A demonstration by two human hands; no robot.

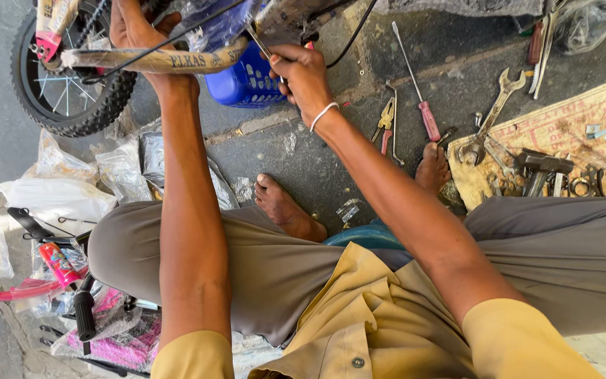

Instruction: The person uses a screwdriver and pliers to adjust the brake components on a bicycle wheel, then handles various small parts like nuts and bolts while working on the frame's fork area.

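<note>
Grey paved floor (303, 161) strewn with tools: left hand (135, 24) grips the wrapped bicycle frame (156, 60); right hand (303, 74) pinches a thin tool (261, 43); spanner (492, 116), red-handled screwdriver (415, 84) nearby.

Both arms bare below short yellow sleeves, stretched forward away from body. Left arm nearly straight, forearm running up the frame, left hand (133, 28) at top, fingers curled round something, back of hand toward camera, thumb side to the right. Right arm angled up-left from lower right, elbow slightly bent, white band on wrist. Right hand (301, 74) clenched in a pinch-like grip, knuckles up, fingers (283, 64) folded tight, thumb tucked against them. Hands level with each other, well apart. Person seated, knees spread, grey trousers, bare feet on the floor between the arms.
</note>
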